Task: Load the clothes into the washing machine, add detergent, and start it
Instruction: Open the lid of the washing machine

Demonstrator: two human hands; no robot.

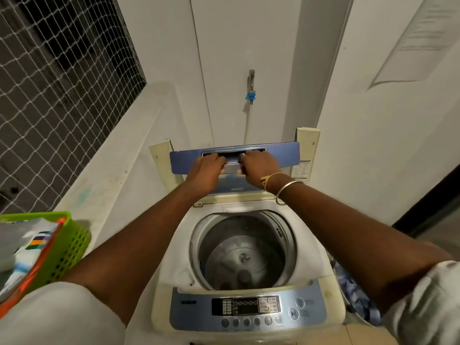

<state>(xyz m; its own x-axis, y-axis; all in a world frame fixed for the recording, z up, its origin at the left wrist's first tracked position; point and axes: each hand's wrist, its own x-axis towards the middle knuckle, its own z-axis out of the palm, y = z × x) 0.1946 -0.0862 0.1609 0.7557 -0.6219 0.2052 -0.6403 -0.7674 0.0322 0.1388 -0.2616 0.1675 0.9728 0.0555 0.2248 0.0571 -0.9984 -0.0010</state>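
Observation:
A white top-loading washing machine (174, 265) stands in front of me with its blue lid (281, 155) folded up at the back. Its steel drum (244, 257) looks bare inside. Both hands grip the lid's handle recess: my left hand (205, 170) on the left part, my right hand (260, 168) on the right part, with a bangle and a yellow thread on that wrist. The blue control panel (246, 308) with buttons sits at the near edge. A green basket (69, 245) at the lower left holds folded clothes (29, 245).
A tap (251, 83) with a blue fitting and a hose hangs on the wall behind the machine. A netted window (54, 90) fills the upper left above a white ledge (112, 175). Blue patterned cloth (358, 295) lies to the machine's right. A dark doorway (438, 202) opens at right.

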